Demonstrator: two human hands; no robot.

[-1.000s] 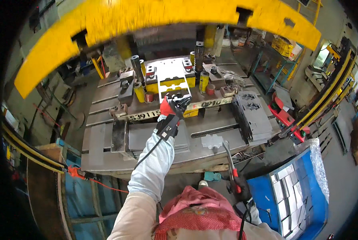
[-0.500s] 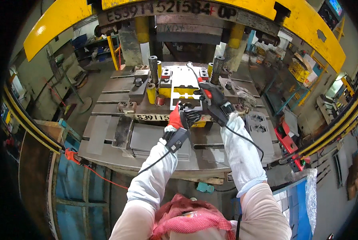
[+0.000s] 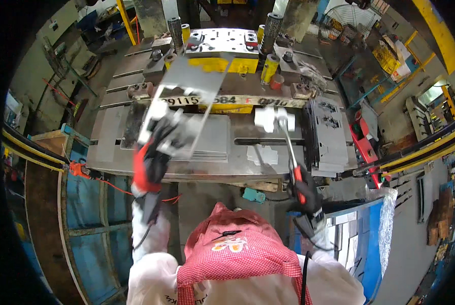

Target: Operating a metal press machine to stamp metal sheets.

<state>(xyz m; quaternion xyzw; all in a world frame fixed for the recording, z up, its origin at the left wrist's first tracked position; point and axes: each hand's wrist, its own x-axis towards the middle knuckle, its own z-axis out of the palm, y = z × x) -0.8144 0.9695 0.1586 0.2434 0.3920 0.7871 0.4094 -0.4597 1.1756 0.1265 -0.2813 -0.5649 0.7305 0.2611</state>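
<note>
My left hand (image 3: pixel 151 157), in a red and black glove, is closed on one edge of a thin metal sheet with cut-outs (image 3: pixel 202 79). The sheet hangs tilted over the front left of the press bed, blurred by motion. In my right hand (image 3: pixel 309 201), gloved in black, is a pick-up tool (image 3: pixel 291 150) with a red and black handle and a long metal shaft. At the tool's round tip hangs a small shiny cut metal piece (image 3: pixel 266 120), above the press bed. Behind both hands stands the lower die (image 3: pixel 220 36) with its bright top plate.
A stack of flat sheets (image 3: pixel 217 133) lies under the raised sheet. Another stack of sheets with cut shapes (image 3: pixel 330 134) stands at the bed's right. A small flat piece (image 3: pixel 256 156) rests near the front edge. A blue bin (image 3: pixel 367 223) with metal pieces is at lower right.
Both hands have drawn back from the die toward me and apart. The cut sheet has come off the die in my left hand; the tool now carries a small metal piece.
</note>
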